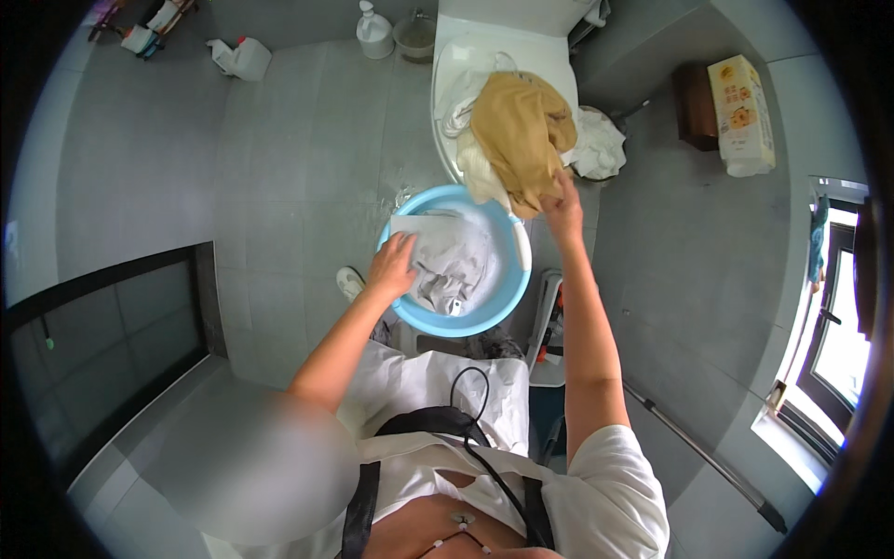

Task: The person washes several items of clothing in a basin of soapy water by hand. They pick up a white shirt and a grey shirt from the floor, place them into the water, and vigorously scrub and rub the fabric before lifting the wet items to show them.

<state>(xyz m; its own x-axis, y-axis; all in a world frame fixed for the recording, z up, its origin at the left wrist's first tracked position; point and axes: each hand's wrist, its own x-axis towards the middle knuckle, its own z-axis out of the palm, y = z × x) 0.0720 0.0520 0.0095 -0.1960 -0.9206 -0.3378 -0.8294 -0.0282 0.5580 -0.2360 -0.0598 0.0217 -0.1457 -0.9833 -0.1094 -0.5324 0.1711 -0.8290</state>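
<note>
Currently, 2 bare hands are at work between a round light-blue basin and a white toilet lid. Left hand: over the basin's left rim, fingers partly bent and slightly apart, fingertips at a pale flat panel and the light-grey garment beside it; cannot tell whether it grips either. Right hand: fingers closed on the lower right edge of a mustard-tan garment, thumb side up.

Positions: light-grey garment lies bunched inside the basin, in whitish suds. Mustard-tan garment lies over the toilet lid's front right part, its lower end hanging toward the basin's upper right rim. Cream cloth shows under its left side, reaching that rim; white cloth lies near the lid's left edge.

Surroundings: 1 white pump bottle and 1 white jug with a red cap stand on the grey tiled floor, along its far edge.
</note>
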